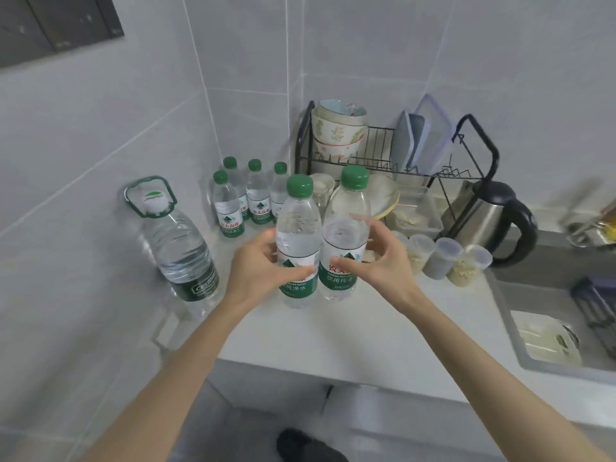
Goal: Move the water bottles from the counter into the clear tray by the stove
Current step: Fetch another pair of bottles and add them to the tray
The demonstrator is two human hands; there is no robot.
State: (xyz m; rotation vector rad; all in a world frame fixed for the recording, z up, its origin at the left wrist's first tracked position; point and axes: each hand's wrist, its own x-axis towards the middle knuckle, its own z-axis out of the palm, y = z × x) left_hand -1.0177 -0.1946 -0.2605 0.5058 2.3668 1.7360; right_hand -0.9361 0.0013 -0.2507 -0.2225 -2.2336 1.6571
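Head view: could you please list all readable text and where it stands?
"农夫山泉": corner water bottle label.
"纯净水": near-left water bottle, gripped by left hand.
"饮用纯净": near-right water bottle, gripped by right hand.
"Cestbon": large water jug label.
Other print: too blurred.

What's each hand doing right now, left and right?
Left hand: closed, gripping the left water bottle.
Right hand: closed, gripping the right water bottle.
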